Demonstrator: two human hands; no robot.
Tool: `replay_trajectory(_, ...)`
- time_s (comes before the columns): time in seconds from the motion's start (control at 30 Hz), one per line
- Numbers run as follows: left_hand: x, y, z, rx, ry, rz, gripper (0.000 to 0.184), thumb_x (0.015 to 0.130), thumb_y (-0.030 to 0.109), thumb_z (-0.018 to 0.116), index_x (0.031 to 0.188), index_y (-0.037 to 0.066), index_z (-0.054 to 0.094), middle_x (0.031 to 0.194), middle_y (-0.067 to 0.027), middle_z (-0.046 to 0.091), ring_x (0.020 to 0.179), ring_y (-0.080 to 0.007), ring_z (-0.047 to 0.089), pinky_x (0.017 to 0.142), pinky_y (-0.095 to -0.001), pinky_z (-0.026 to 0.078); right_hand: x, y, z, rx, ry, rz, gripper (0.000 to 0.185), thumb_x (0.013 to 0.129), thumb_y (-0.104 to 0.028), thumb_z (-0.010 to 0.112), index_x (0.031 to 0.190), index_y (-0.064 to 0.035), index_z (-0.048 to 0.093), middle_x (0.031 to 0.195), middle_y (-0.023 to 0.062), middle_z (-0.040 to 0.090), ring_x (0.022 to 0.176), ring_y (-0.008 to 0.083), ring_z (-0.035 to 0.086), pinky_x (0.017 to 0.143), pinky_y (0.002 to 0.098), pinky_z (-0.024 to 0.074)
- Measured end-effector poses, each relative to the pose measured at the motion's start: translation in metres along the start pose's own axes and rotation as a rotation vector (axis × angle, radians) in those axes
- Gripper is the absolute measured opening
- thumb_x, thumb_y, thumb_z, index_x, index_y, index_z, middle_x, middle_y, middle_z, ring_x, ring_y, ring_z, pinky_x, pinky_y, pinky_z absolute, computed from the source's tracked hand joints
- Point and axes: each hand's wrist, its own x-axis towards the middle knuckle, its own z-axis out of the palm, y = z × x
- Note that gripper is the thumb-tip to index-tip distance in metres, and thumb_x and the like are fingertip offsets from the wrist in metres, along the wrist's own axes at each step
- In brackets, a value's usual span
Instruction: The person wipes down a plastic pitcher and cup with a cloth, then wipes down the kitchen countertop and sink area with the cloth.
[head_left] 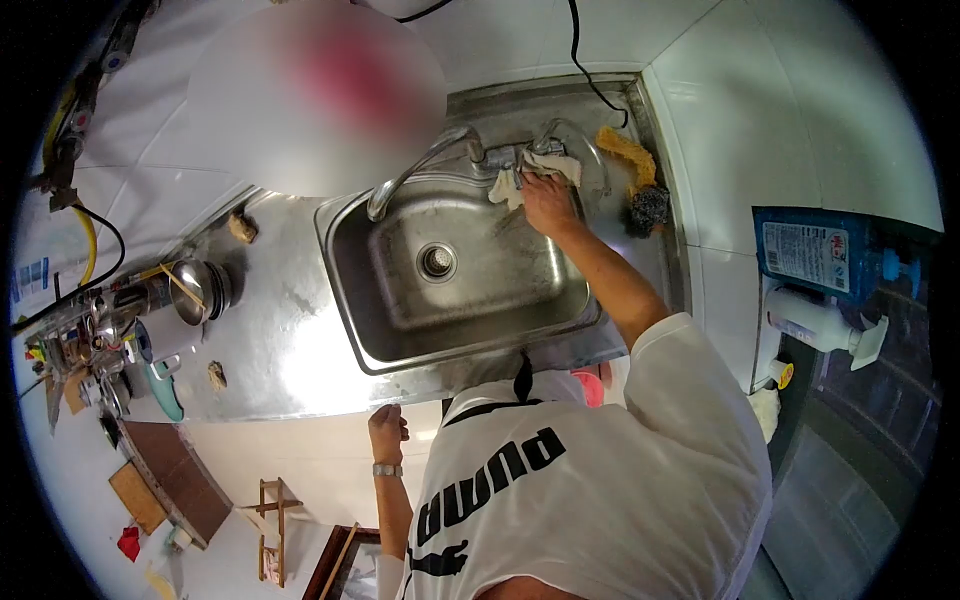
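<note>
My right hand (548,205) reaches over the back rim of the steel sink (460,260), pressing a pale cloth (506,189) against the base of the faucet (490,157). Its fingers are wrapped on the cloth, which hangs out on both sides of the hand. In front of the counter's edge, my left hand (388,435) hangs with curled fingers and nothing seen in them; a watch is on that wrist. The curved spout of the faucet points left over the basin. No water is seen running, and the drain shows in the basin's floor.
A yellow cloth (628,155) and a dark scouring pad (649,208) lie right of the faucet. Stacked metal bowls (195,292) and utensils stand at the left. A blue bottle (815,255) and a white spray bottle (810,318) are at the right. A blurred area covers the upper left.
</note>
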Motion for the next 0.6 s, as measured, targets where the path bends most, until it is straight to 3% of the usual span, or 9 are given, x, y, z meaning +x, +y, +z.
replay_trajectory(0.13, 0.002, 0.001, 0.005, -0.008, -0.007, -0.005, 0.02, 0.084, 0.019, 0.055, 0.073, 0.003, 0.056, 0.057, -0.0027, 0.048, 0.04, -0.0092, 0.043, 0.036, -0.023, 0.037, 0.003, 0.015, -0.022, 0.065, -0.132, 0.038, 0.035, 0.078, -0.003, 0.048, 0.112, -0.0066, 0.054, 0.104, 0.0119, 0.06, 0.096, 0.029, 0.059, 0.083, 0.0415, 0.0447)
replay_trajectory(0.2, 0.004, -0.003, 0.005, -0.008, -0.029, -0.021, 0.02, 0.084, 0.019, 0.055, 0.072, 0.003, 0.055, 0.057, -0.0026, 0.048, 0.04, -0.0094, 0.042, 0.036, -0.0232, 0.037, -0.006, 0.033, -0.02, 0.35, 0.066, 0.141, 0.024, 0.079, -0.011, 0.05, 0.101, -0.0037, 0.059, 0.09, 0.0146, 0.062, 0.085, 0.0333, 0.059, 0.074, 0.0426, 0.0465)
replay_trajectory(0.23, 0.005, -0.006, 0.003, -0.01, -0.03, -0.021, 0.02, 0.084, 0.019, 0.055, 0.072, 0.003, 0.055, 0.057, -0.0026, 0.048, 0.04, -0.0094, 0.042, 0.036, -0.0232, 0.037, -0.007, 0.04, -0.018, 0.318, 0.353, 0.113, 0.022, 0.081, -0.01, 0.054, 0.102, -0.0043, 0.058, 0.087, 0.0129, 0.063, 0.082, 0.0282, 0.06, 0.073, 0.0381, 0.0474)
replay_trajectory(0.47, 0.01, -0.01, 0.006, -0.029, -0.043, -0.067, 0.019, 0.084, 0.019, 0.054, 0.072, 0.004, 0.055, 0.057, -0.0027, 0.048, 0.041, -0.0094, 0.042, 0.036, -0.024, 0.037, 0.002, 0.056, 0.001, 0.806, 0.233, 0.309, 0.034, 0.078, -0.011, 0.065, 0.108, -0.0021, 0.052, 0.105, 0.0137, 0.058, 0.093, 0.0258, 0.058, 0.078, 0.0321, 0.0463)
replay_trajectory(0.5, 0.012, -0.008, 0.007, -0.025, -0.042, -0.058, 0.019, 0.084, 0.019, 0.053, 0.072, 0.004, 0.055, 0.057, -0.0026, 0.048, 0.041, -0.0094, 0.042, 0.036, -0.0241, 0.036, -0.002, 0.043, -0.024, 0.526, 0.163, 0.363, 0.039, 0.076, -0.011, 0.067, 0.112, -0.0043, 0.05, 0.103, 0.014, 0.057, 0.097, 0.0296, 0.056, 0.082, 0.0352, 0.0454)
replay_trajectory(0.53, 0.013, -0.007, 0.009, -0.025, -0.047, -0.054, 0.019, 0.084, 0.019, 0.053, 0.072, 0.004, 0.055, 0.057, -0.0026, 0.048, 0.041, -0.0094, 0.042, 0.036, -0.0241, 0.036, -0.004, 0.044, -0.022, 0.522, 0.167, 0.364, 0.039, 0.076, -0.011, 0.067, 0.112, -0.0043, 0.05, 0.103, 0.014, 0.057, 0.097, 0.0296, 0.056, 0.082, 0.0352, 0.0454)
replay_trajectory(0.6, 0.013, -0.005, 0.009, -0.061, -0.032, -0.049, 0.02, 0.085, 0.019, 0.053, 0.072, 0.004, 0.054, 0.057, -0.0027, 0.048, 0.04, -0.0095, 0.042, 0.036, -0.0238, 0.036, -0.005, 0.042, -0.019, 0.133, 0.316, 0.202, 0.044, 0.074, -0.012, 0.067, 0.114, -0.0059, 0.049, 0.1, 0.014, 0.056, 0.097, 0.0307, 0.055, 0.083, 0.0382, 0.0449)
